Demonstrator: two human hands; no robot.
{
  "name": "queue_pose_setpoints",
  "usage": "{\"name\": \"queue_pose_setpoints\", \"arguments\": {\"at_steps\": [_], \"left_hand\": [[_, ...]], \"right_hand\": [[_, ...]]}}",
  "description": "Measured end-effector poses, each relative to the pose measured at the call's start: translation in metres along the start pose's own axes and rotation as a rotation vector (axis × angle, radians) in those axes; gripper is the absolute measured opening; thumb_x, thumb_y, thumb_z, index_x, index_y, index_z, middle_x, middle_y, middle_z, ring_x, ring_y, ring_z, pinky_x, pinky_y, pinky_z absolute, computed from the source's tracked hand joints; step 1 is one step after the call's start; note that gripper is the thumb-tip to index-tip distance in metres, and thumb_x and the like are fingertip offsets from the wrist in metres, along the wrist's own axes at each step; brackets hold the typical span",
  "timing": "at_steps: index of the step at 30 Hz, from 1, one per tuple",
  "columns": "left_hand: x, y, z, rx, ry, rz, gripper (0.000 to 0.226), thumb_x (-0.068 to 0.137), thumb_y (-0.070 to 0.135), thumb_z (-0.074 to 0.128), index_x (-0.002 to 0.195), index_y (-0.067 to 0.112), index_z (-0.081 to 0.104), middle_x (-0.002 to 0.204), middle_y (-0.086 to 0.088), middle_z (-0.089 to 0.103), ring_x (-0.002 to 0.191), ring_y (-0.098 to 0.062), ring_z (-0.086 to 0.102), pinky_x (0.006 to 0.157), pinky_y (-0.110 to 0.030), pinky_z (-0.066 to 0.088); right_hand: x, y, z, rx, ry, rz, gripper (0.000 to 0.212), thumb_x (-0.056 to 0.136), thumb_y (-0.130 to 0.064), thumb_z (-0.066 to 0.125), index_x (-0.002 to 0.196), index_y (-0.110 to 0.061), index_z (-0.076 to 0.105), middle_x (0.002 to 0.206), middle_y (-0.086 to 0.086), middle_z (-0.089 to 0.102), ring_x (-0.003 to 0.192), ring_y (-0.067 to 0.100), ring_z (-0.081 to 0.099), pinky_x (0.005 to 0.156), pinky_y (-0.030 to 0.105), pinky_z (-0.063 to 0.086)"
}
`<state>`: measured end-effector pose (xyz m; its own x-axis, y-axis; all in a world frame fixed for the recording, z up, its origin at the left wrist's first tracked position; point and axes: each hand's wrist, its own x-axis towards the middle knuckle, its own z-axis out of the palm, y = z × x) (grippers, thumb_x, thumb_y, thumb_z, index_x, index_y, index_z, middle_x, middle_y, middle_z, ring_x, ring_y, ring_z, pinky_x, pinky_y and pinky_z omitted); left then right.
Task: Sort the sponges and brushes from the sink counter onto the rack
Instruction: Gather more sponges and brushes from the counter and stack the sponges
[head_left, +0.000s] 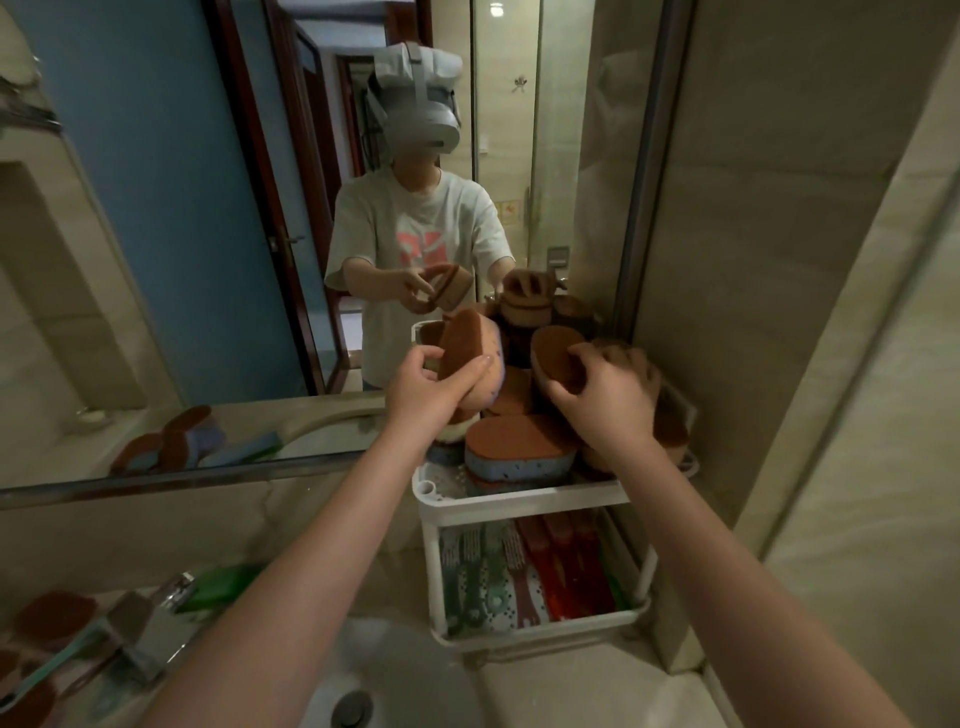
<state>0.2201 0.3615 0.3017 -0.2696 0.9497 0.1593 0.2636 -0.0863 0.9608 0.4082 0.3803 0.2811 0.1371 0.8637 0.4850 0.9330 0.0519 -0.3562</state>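
A white two-tier rack (519, 501) stands on the counter against the mirror. Its top tier is piled with oval brown-topped sponges, one with a blue base (519, 449) lying at the front. My left hand (426, 389) grips a brown and blue sponge (472, 353) held on edge above the pile's left side. My right hand (605, 395) holds another brown sponge (556, 353) on the pile's right side, fingers curled over its rim. The lower tier holds several brushes (488, 577), green ones on the left and red ones (566, 561) on the right.
The sink basin with its drain (353, 706) lies below my arms. A chrome faucet (150, 634) stands at lower left, with brown sponges (52, 618) and a green brush (223, 587) on the counter beside it. The mirror (208, 234) rises behind; a tiled wall (779, 312) closes the right.
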Motion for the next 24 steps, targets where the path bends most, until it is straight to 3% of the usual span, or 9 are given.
{"name": "queue_pose_setpoints", "arguments": {"at_steps": [7,13,19,24], "left_hand": [[0.009,0.008,0.013,0.253,-0.019,0.038,0.062,0.071,0.057,0.069,0.116,0.018,0.052,0.112,-0.005,0.058,0.098,-0.019,0.055,0.066,-0.026,0.039],[0.027,0.018,0.040,0.489,-0.099,0.035,0.070,0.066,0.065,0.067,0.111,0.013,0.055,0.117,-0.005,0.059,0.105,-0.024,0.056,0.079,-0.033,0.046],[0.028,0.017,0.058,0.706,-0.117,0.091,0.088,0.064,0.070,0.065,0.127,0.010,0.047,0.126,-0.014,0.052,0.115,-0.030,0.052,0.088,-0.036,0.045],[0.023,0.013,0.060,0.767,-0.128,0.096,0.088,0.071,0.079,0.047,0.131,0.015,0.044,0.130,-0.015,0.045,0.118,-0.033,0.048,0.093,-0.041,0.044]], "right_hand": [[-0.003,0.001,0.006,-0.141,-0.030,-0.030,0.054,0.086,-0.057,0.050,0.130,-0.025,0.054,0.142,0.009,0.040,0.130,0.034,0.033,0.110,0.050,0.025],[-0.012,0.012,0.001,-0.017,-0.018,-0.046,0.047,0.096,-0.046,0.040,0.135,-0.023,0.051,0.143,0.004,0.047,0.134,0.025,0.037,0.115,0.047,0.020],[-0.010,0.018,0.003,0.111,-0.043,-0.032,0.045,0.098,-0.042,0.037,0.133,-0.019,0.055,0.140,0.006,0.052,0.132,0.026,0.041,0.114,0.047,0.025],[-0.015,0.017,0.000,0.127,-0.043,-0.035,0.045,0.098,-0.042,0.036,0.135,-0.021,0.052,0.142,0.004,0.049,0.135,0.023,0.038,0.118,0.047,0.014]]}}
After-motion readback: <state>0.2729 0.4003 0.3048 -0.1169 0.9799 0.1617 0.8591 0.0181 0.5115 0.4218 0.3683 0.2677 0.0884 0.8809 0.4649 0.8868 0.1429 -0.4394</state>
